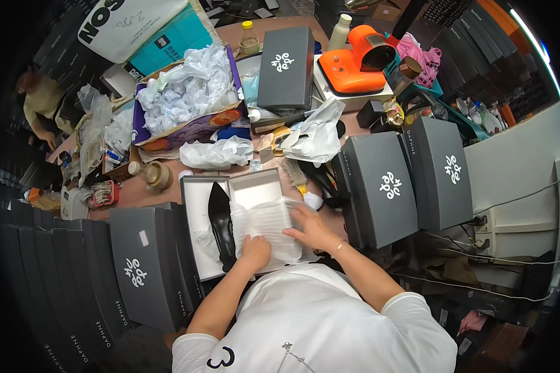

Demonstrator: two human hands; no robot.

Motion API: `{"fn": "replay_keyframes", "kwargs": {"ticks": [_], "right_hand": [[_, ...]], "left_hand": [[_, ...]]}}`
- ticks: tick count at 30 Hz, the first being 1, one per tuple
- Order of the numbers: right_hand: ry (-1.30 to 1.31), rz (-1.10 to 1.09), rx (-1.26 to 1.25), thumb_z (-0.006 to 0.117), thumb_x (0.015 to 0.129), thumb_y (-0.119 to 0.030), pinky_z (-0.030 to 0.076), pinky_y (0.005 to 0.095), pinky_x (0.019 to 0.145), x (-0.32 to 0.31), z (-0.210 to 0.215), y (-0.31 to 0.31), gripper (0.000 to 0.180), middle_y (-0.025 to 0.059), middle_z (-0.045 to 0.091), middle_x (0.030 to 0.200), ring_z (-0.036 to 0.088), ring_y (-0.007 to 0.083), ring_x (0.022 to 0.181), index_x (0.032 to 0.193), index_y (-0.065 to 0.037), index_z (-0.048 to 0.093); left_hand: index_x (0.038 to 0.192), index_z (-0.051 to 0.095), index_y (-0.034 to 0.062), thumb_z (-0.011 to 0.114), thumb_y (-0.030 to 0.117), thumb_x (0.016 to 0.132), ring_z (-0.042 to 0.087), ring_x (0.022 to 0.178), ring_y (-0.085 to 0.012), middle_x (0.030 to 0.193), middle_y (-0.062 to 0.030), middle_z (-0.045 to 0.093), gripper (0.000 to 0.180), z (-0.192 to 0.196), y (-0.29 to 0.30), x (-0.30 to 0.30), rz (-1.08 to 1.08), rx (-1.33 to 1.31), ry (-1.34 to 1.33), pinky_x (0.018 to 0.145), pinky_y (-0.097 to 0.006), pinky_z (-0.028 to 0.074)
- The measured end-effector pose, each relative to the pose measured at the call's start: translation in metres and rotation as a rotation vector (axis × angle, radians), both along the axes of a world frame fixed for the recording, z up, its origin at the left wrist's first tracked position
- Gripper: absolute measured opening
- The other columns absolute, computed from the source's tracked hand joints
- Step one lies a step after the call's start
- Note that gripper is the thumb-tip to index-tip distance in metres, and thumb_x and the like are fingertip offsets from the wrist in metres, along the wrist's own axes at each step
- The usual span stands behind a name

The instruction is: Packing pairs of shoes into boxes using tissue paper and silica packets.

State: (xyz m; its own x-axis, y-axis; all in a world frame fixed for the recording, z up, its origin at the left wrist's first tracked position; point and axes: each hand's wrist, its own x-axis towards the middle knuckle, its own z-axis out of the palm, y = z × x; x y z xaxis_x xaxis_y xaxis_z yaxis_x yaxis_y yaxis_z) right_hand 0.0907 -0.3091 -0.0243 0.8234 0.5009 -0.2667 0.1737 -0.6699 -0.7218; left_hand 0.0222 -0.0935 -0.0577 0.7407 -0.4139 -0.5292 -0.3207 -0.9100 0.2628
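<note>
An open shoebox (253,185) with a pale inside stands in front of me, its shallow lid (196,189) to its left. One black pointed shoe (220,217) lies lengthwise between the two, toe away from me. Over the near part of the box spreads a translucent white wrapping sheet (269,227). My left hand (256,253) is closed at the sheet's near left edge, close to the shoe's heel end; its fingertips are partly hidden. Fingers spread, my right hand (311,230) rests at the right side of the sheet.
Stacked dark grey shoeboxes stand at left (144,267) and right (379,186). Behind are a carton of crumpled white wrapping (190,93), an orange machine (353,65), a brush (294,174) and a jar (157,176). Another person (43,102) is at far left.
</note>
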Motion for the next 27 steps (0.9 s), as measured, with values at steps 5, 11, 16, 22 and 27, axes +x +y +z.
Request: {"fn": "replay_keyframes", "kwargs": {"ticks": [5, 11, 16, 22, 27], "right_hand": [[-0.669, 0.06, -0.64, 0.076, 0.067, -0.026, 0.024, 0.055, 0.109, 0.045, 0.045, -0.07, 0.048, 0.0177, 0.057, 0.121, 0.043, 0.0344, 0.126, 0.107, -0.003, 0.063], [-0.203, 0.232, -0.249, 0.077, 0.068, -0.028, 0.046, 0.0453, 0.088, 0.091, 0.086, -0.085, 0.039, 0.0159, 0.066, 0.096, 0.062, 0.0314, 0.096, 0.093, 0.0, 0.068], [0.183, 0.16, 0.133, 0.078, 0.073, -0.022, 0.05, 0.0342, 0.07, 0.102, 0.231, -0.109, 0.035, 0.0156, 0.064, 0.081, 0.063, 0.0268, 0.073, 0.087, 0.005, 0.061], [-0.023, 0.528, 0.35, 0.07, 0.08, -0.025, 0.047, 0.038, 0.067, 0.047, 0.199, -0.042, 0.031, 0.0143, 0.058, 0.081, 0.058, 0.0317, 0.074, 0.09, 0.001, 0.057], [-0.12, 0.487, 0.581, 0.069, 0.083, -0.026, 0.049, 0.0378, 0.085, 0.035, 0.156, 0.0, 0.034, 0.0165, 0.062, 0.107, 0.061, 0.0342, 0.094, 0.104, 0.001, 0.06]], "left_hand": [[0.093, 0.066, 0.003, 0.061, 0.017, 0.076, 0.06, 0.096, -0.0305, 0.098, -0.014, 0.062, 0.022, 0.012, -0.001, 0.004, 0.137, -0.187, -0.03, 0.088, -0.048, 0.044], [0.102, 0.063, 0.0039, 0.06, 0.017, 0.078, 0.06, 0.099, -0.031, 0.101, -0.0152, 0.061, 0.028, -0.005, -0.009, 0.0, 0.061, -0.027, -0.132, 0.085, -0.044, 0.047], [0.112, 0.062, 0.0047, 0.059, 0.023, 0.085, 0.052, 0.115, -0.0312, 0.124, -0.0169, 0.053, 0.033, -0.003, -0.007, 0.025, 0.248, -0.146, 0.263, 0.096, -0.043, 0.041], [0.134, 0.044, 0.0018, 0.046, 0.053, 0.095, 0.059, 0.107, -0.0281, 0.116, -0.0162, 0.061, 0.065, 0.115, -0.045, 0.053, 1.342, -1.962, 0.496, 0.098, -0.042, 0.043], [0.12, 0.053, -0.0007, 0.045, 0.056, 0.092, 0.066, 0.083, -0.0255, 0.101, -0.0177, 0.065, 0.064, 0.077, -0.033, 0.04, 1.732, -1.945, 0.642, 0.073, -0.036, 0.056]]}}
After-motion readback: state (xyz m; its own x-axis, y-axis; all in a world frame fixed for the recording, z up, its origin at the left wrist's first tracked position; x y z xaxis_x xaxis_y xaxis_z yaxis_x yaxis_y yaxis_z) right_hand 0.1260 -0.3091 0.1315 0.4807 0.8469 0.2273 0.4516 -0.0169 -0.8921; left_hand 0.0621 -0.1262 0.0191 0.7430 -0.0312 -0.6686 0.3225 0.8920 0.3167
